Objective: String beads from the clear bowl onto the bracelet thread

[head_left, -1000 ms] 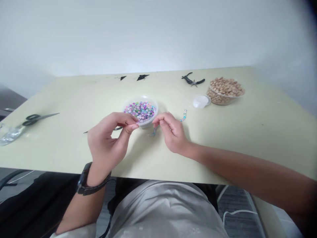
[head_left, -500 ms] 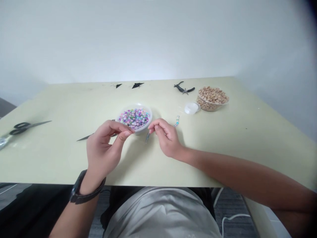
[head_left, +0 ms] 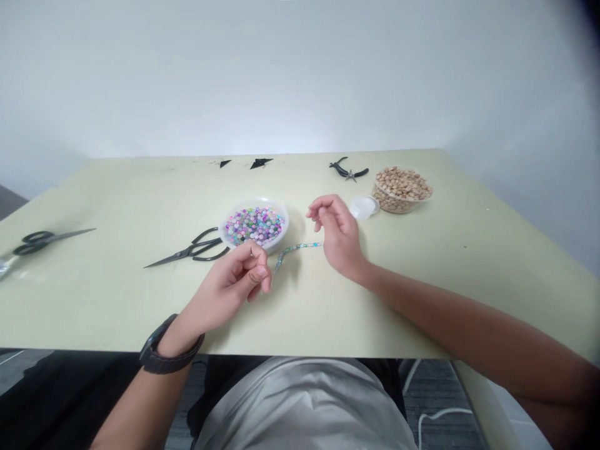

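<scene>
Seen from the head camera, looking down over a pale green counter (head_left: pixel 469 294). A thin strand of small blue, green and silver beads (head_left: pixel 297 248) lies almost straight across the counter between the two hands, just below a round white bowl (head_left: pixel 255 201) heaped with pink, purple and teal beads (head_left: pixel 255 226). The left hand (head_left: pixel 237 281), with a black wristwatch (head_left: pixel 169 350) on its wrist, sits by the strand's lower end, its fingers (head_left: pixel 257 275) curled narrowly together. The right hand (head_left: pixel 340 240) is at the other end, its fingers (head_left: pixel 319 209) loosely bent with a narrow gap. Whether either hand grips the strand cannot be told. Black-handled scissors (head_left: pixel 197 249) lie just left of the bowl, and a second pair of scissors (head_left: pixel 37 240) lies near the far left edge. Farther off are black-handled pliers (head_left: pixel 349 169), a small white lid (head_left: pixel 363 207) and a clear tub of tan nuts (head_left: pixel 403 190).
</scene>
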The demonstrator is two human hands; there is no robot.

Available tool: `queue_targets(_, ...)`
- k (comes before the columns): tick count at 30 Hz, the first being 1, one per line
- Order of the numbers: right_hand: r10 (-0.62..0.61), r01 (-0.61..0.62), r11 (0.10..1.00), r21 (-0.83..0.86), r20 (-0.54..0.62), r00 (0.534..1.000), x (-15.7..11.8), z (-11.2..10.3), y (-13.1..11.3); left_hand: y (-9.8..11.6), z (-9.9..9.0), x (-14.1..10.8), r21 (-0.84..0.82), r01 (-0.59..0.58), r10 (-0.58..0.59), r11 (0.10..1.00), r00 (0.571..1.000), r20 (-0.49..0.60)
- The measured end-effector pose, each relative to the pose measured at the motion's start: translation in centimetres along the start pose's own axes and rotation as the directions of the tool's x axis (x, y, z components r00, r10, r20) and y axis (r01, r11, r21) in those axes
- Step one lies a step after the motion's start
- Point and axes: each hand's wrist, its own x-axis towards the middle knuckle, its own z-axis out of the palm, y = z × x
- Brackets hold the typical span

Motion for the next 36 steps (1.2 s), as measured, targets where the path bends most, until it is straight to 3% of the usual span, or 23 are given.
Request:
queue_targets(3, 0.046, -0.042, 0.982, -0.183, 0.016, 0.999, 2.3, -2.0, 0.3, -0.5, -0.4, -0.2, 0.050, -0.023, 0.026, 0.998, 0.998, -0.056)
queue_targets(6, 0.192, -0.099, 0.868, -0.487, 0.145, 0.971, 4.1, -4.4, 0.0, -0.4, -1.1, -0.7, 0.162, -0.011, 0.033, 0.987, 0.990, -0.137)
queue_targets(10, 0.250, 0.037, 0.705, -0.708, 0.297, 0.921, 4.6, -7.5, -0.7, 0.0, -1.6, -1.6, 0.368, 0.073, -0.009, 0.927, 0.985, -0.173)
queue_targets(14, 0.288, 0.134, 0.637, -0.759, 0.396, 0.872, 3.8, -9.4, -0.2, -0.3, -1.4, -1.9, 0.529, 0.148, -0.065, 0.836, 0.983, -0.172)
queue_targets(19, 0.361, 0.183, 0.550, -0.815, 0.429, 0.828, 3.4, -10.0, 0.6, -0.7, -1.1, -1.6, 0.724, 0.211, -0.099, 0.657, 0.976, -0.194)
queue_targets(25, 0.393, 0.184, 0.475, -0.861, 0.394, 0.831, 3.9, -10.4, 1.0, -1.1, -1.1, -1.4, 0.858, 0.219, -0.182, 0.464, 0.972, -0.150)
queue_targets(36, 0.357, 0.164, 0.529, -0.832, 0.394, 0.847, 3.9, -9.1, 2.1, -1.6, -1.8, -1.4, 0.882, 0.210, -0.245, 0.423, 0.963, -0.111)
